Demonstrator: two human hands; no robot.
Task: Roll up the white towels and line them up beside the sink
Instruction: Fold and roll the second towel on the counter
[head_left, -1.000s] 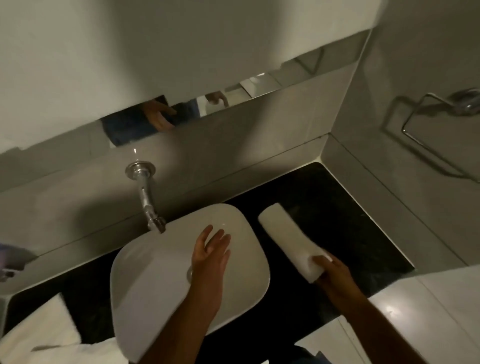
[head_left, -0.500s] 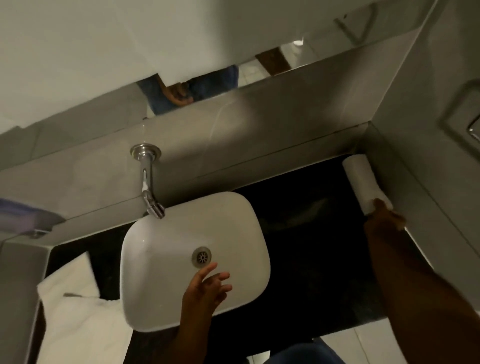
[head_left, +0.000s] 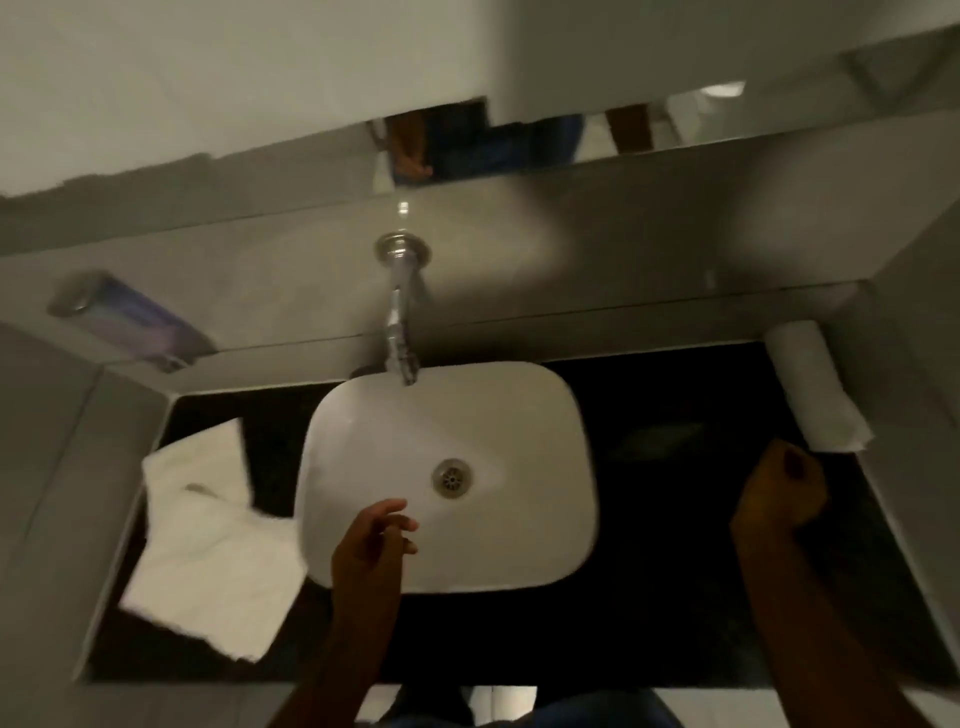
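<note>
A rolled white towel lies on the black counter against the right wall, one end in the back corner. My right hand is just in front of the roll's near end, fingers curled shut, holding nothing. My left hand hovers over the front rim of the white sink, fingers loosely apart and empty. Unrolled white towels lie in a loose pile on the counter left of the sink.
A chrome wall tap reaches over the sink's back edge. A soap dispenser is fixed to the left wall. Grey tiled walls close the counter on three sides, and a mirror strip runs above.
My right hand let go of the rolled towel at the right wall and drew back toward me. My left hand pulled back to the sink's front rim. The view swung left.
</note>
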